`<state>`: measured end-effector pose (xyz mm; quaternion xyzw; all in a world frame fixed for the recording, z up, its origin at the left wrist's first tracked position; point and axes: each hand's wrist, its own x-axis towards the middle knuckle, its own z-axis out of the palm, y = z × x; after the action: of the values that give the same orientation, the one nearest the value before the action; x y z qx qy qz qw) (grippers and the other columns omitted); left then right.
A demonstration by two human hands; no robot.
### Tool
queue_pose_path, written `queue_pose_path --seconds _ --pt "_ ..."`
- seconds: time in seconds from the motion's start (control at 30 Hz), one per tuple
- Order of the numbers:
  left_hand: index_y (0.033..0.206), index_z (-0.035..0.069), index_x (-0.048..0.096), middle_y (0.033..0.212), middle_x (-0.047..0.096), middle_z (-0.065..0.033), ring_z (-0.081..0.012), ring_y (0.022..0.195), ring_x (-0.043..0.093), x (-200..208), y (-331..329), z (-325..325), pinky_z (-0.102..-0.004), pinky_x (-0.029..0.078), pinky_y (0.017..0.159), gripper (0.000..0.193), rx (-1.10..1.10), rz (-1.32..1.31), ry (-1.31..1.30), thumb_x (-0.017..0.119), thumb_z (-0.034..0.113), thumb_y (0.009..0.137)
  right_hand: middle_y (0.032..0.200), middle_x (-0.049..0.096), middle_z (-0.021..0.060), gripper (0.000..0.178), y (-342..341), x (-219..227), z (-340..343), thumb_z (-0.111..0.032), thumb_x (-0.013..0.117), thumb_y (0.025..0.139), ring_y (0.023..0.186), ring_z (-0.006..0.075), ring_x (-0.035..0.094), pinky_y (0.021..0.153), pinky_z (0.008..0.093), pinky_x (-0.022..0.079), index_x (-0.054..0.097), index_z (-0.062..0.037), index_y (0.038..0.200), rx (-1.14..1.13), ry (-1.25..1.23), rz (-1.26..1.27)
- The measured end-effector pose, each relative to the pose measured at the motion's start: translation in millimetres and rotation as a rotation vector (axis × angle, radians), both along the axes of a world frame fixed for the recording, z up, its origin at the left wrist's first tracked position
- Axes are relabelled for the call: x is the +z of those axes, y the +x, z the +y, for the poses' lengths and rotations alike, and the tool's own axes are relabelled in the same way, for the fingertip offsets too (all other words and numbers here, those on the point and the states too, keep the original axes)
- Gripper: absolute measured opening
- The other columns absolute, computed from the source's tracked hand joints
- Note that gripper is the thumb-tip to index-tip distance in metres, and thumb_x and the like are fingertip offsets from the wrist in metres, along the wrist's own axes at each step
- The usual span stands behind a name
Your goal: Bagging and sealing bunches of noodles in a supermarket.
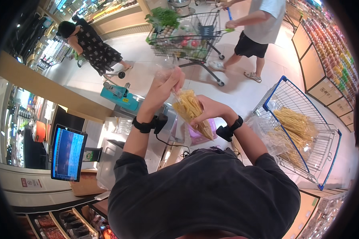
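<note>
"So, where do we have the yellow sticks?"

"Up front, in a clear bag (188,106), slung at a slant between our two hands, above the pink tub (196,138). Narrow end points down toward us."

"And our left hand (168,85)?"

"Clamped on the bag's gathered neck, fingers bunched. Loose clear plastic sticks up beyond the knuckles."

"Our right hand (212,109)?"

"Clamped too, lower down: thumb on the near side of the bag, fingers along its right flank, partly hidden. We wear a black strap on each wrist."

"What do we note to the left?"

"A turquoise machine (119,96) just beyond our left forearm, and nearer us a lit blue screen (69,153) on a stand."

"To the right?"

"A blue-edged cart (273,91), well apart from the bag. More yellow sticks (297,125) lie inside it, in clear plastic."

"Anyone about?"

"Two people across the pale floor. One in a dark patterned dress (95,47), left; one in black shorts (251,44), right, hand toward a second cart (185,40) loaded with leafy greens (162,18) and eggs (167,32)."
</note>
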<state>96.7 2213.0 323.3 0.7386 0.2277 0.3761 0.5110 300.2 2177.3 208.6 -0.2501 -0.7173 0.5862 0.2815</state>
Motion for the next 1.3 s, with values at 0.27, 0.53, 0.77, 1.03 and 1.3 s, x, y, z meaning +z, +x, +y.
queue_pose_path --seconds 0.27,0.53,0.77,1.03,1.3 --pt "0.065 0.004 0.046 0.068 0.045 -0.0010 -0.0106 0.063 0.041 0.0 -7.9 5.7 -0.0253 0.032 0.060 0.056 -0.094 -0.043 0.192 0.043 0.037 0.110 0.113 0.068 0.0070 0.073 -3.2 -11.3 7.4 -0.018 0.093 0.068 0.104 0.0129 0.062 0.092 0.0295 0.049 0.054 0.0012 0.127 0.308 -0.301 0.107" --pt "0.056 0.006 0.047 0.059 0.049 -0.0024 -0.0091 0.055 0.041 -0.5 -0.1 -12.5 -0.0259 0.030 0.051 0.058 0.022 0.081 0.162 0.046 0.029 0.109 0.129 0.062 0.0101 0.088 -13.1 -16.7 14.8 -0.015 0.092 0.070 0.116 0.0165 0.060 0.100 0.0318 0.047 0.043 -0.0003 0.142 0.642 -0.413 0.227" --pt "0.056 0.006 0.047 0.054 0.045 0.0020 -0.0069 0.051 0.042 -12.8 14.0 -19.5 -0.0255 0.029 0.049 0.060 0.573 -0.115 0.027 0.052 0.035 0.108 0.139 0.048 0.0156 0.105 -34.4 -1.5 -32.3 -0.027 0.092 0.073 0.130 0.0238 0.048 0.110 0.0393 0.040 0.027 -0.0010 0.151 -0.307 0.263 0.196" --pt "0.056 0.003 0.049 0.052 0.046 0.0019 -0.0071 0.051 0.042 6.7 8.0 -15.1 -0.0272 0.031 0.049 0.060 0.500 0.061 0.165 0.055 0.036 0.105 0.118 0.065 0.0121 0.074 -32.9 8.8 -11.5 -0.018 0.090 0.071 0.111 0.0232 0.061 0.099 0.0366 0.046 0.053 0.0036 0.132 -0.414 0.334 0.066" --pt "0.062 0.002 0.053 0.052 0.048 -0.0011 -0.0085 0.051 0.045 -3.9 10.2 6.5 -0.0276 0.034 0.049 0.055 0.030 0.025 0.245 0.053 0.034 0.106 0.119 0.068 0.0096 0.075 0.9 -11.4 36.9 -0.020 0.092 0.071 0.111 0.0161 0.061 0.099 0.0327 0.047 0.054 0.0039 0.132 0.494 -0.219 0.242"
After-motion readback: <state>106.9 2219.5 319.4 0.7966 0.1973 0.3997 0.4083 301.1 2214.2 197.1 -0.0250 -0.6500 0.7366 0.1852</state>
